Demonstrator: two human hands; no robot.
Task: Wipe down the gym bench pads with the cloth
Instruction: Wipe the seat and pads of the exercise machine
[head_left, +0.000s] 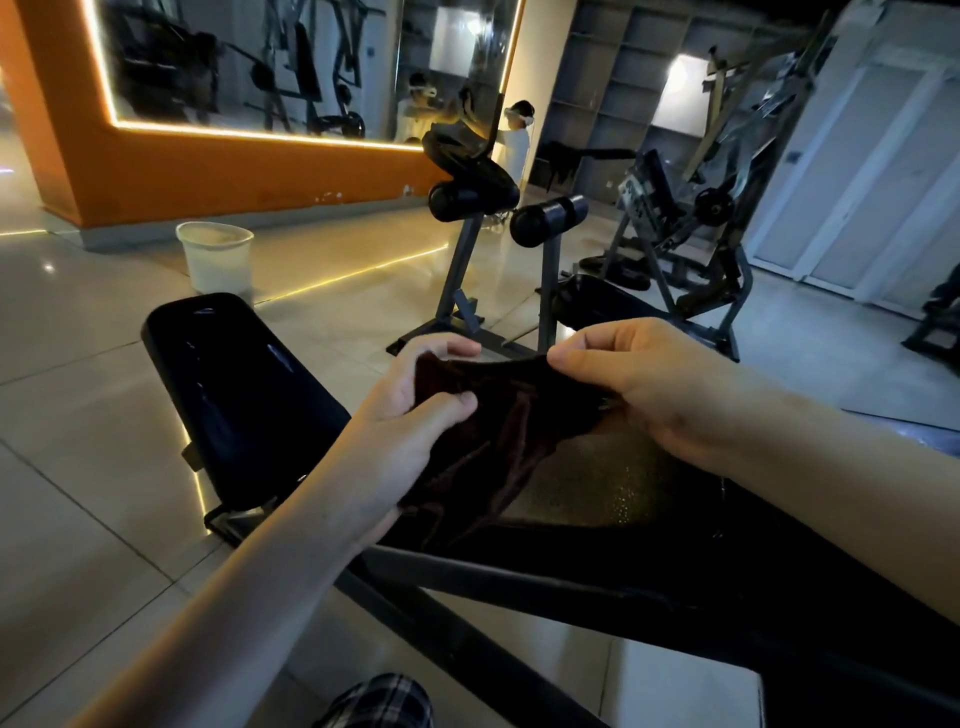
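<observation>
- Nearest, left hand (415, 410) and right hand (649, 384) each grip the dark cloth (498, 431), spread between them, thumbs on top.
- Just left of left hand: glossy black bench pad (234, 395).
- Well beyond that hand: white bucket (215, 257) on tiled floor (78, 415).

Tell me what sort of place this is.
Most likely a gym. A black padded bench stands on the tiled floor, a grey steel frame beyond carries black cylindrical roller pads, and a large light-edged wall mirror reflects more exercise machines.
</observation>
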